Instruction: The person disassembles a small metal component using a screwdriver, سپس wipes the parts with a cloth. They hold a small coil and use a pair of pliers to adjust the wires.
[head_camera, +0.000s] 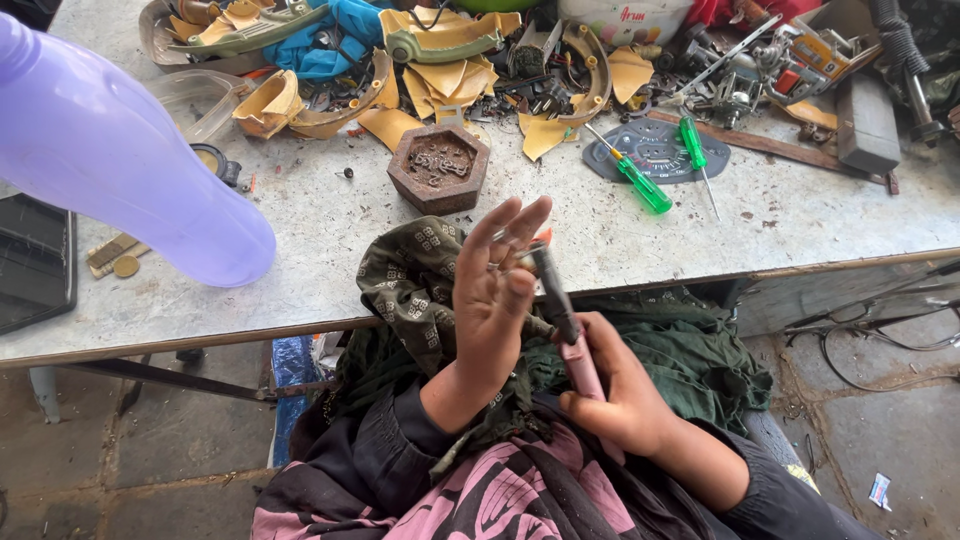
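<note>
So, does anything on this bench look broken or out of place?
Yes. Torn yellow plastic pieces lie scattered along the far side of the table, mixed with metal parts. Dirt and small scraps dot the top. The right hand holds a pink-handled tool against the open left hand; nothing there looks damaged.

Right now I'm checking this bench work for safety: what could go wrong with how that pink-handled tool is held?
The pink-handled tool in the right hand points its tip at the open left hand; a slip could jab the palm. Whatever small part sits at the fingertips could drop into the green cloth on the lap.
</note>
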